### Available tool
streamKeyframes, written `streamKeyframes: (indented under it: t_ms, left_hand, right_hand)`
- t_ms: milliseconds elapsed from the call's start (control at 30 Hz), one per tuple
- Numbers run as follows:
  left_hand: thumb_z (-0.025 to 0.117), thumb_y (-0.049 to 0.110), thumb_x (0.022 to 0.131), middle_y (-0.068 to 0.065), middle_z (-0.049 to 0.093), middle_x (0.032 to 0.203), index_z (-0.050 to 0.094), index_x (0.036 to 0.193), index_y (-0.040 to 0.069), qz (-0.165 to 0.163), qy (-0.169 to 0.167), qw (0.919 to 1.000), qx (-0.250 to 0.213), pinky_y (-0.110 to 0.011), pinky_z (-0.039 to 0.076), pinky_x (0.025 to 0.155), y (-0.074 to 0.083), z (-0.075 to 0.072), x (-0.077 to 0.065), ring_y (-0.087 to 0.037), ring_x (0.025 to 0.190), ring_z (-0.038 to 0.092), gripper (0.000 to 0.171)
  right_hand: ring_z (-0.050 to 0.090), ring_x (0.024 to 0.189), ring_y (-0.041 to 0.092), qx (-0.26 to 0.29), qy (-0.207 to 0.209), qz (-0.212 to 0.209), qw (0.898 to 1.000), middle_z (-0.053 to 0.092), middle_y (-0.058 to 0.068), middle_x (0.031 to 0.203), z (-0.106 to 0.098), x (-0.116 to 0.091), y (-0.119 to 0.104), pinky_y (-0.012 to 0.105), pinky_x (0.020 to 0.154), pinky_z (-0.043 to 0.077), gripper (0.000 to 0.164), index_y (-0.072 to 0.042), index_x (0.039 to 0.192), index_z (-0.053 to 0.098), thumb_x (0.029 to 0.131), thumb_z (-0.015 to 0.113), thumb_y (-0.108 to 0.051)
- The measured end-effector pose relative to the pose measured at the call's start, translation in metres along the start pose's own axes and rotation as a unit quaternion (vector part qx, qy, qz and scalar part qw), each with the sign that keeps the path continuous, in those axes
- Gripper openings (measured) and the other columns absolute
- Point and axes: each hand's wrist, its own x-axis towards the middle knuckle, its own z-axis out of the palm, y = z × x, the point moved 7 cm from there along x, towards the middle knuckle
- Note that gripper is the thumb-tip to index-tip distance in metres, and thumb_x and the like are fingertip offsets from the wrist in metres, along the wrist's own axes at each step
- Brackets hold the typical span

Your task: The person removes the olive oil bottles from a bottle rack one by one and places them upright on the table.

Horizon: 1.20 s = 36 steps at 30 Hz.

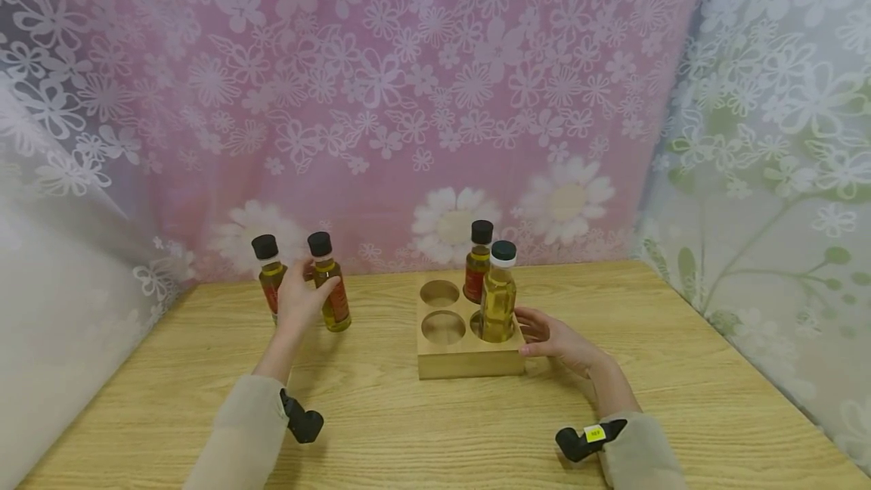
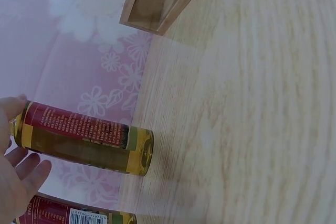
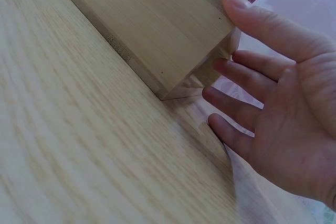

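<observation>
Wooden rack [image 1: 469,365] touches right grip [image 1: 563,342]; left grip [image 1: 300,302] holds a bottle [image 1: 336,307]

Left forearm [image 1: 234,429], sleeved, extends forward and slightly inward; left hand [image 1: 297,305] in a grip, thumb opposing the fingers [image 2: 38,176]. Right forearm [image 1: 643,452], likewise sleeved, angles forward and toward the midline. Right hand [image 1: 561,342] has its palm facing inward, thumb [image 3: 270,29] extended and set apart from four loosely spread, slightly bent fingers.
</observation>
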Motion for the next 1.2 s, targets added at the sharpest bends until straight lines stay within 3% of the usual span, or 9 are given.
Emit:
streamKeyframes:
  t_ms: [233,367,600,867,1200]
  left_hand:
    - [0.067,0.027,0.085,-0.016,0.05,0.105,0.046,0.122,-0.002,0.013,0.084,0.9963,-0.015,-0.045,0.041,0.08,0.0,-0.01,-0.01,-0.031,0.095,0.05,0.051]
    - [0.067,0.027,0.085,-0.015,0.055,0.097,0.05,0.115,-0.002,0.031,0.1,0.9944,-0.012,-0.044,0.043,0.073,0.006,-0.013,-0.015,-0.03,0.088,0.054,0.045]
    - [0.066,0.032,0.086,-0.014,0.064,0.097,0.055,0.118,0.003,0.039,0.074,0.9965,-0.008,-0.045,0.047,0.069,0.027,-0.003,-0.024,-0.029,0.085,0.06,0.044]
    - [0.068,0.03,0.085,-0.012,0.064,0.103,0.056,0.121,0.003,0.093,0.017,0.9954,-0.014,-0.043,0.05,0.072,0.053,0.024,-0.031,-0.026,0.089,0.061,0.046]
    - [0.067,0.035,0.084,-0.006,0.064,0.106,0.058,0.123,0.011,0.111,-0.031,0.9932,-0.019,-0.041,0.049,0.073,0.077,0.055,-0.038,-0.021,0.094,0.06,0.047]
  right_hand:
    - [0.015,0.134,0.046,0.003,0.001,-0.001,1.0,0.015,0.026,0.149,0.0,0.0,0.0,0.059,0.105,0.016,0.081,0.003,0.146,0.015,0.086,0.066,-0.013]
    - [0.014,0.134,0.046,0.0,-0.002,-0.003,1.0,0.015,0.027,0.149,0.0,0.0,-0.001,0.059,0.105,0.017,0.081,0.004,0.146,0.014,0.086,0.066,-0.013]
    - [0.015,0.134,0.045,-0.005,-0.001,0.003,1.0,0.015,0.026,0.149,-0.001,-0.001,0.0,0.059,0.105,0.017,0.081,0.003,0.146,0.014,0.086,0.066,-0.013]
    - [0.016,0.134,0.045,-0.003,-0.003,-0.002,1.0,0.015,0.026,0.149,0.0,-0.001,0.003,0.059,0.105,0.018,0.08,0.002,0.146,0.014,0.086,0.065,-0.013]
    - [0.015,0.135,0.045,0.001,-0.002,0.002,1.0,0.015,0.025,0.15,-0.001,-0.001,0.004,0.058,0.105,0.017,0.08,0.001,0.147,0.015,0.086,0.065,-0.014]
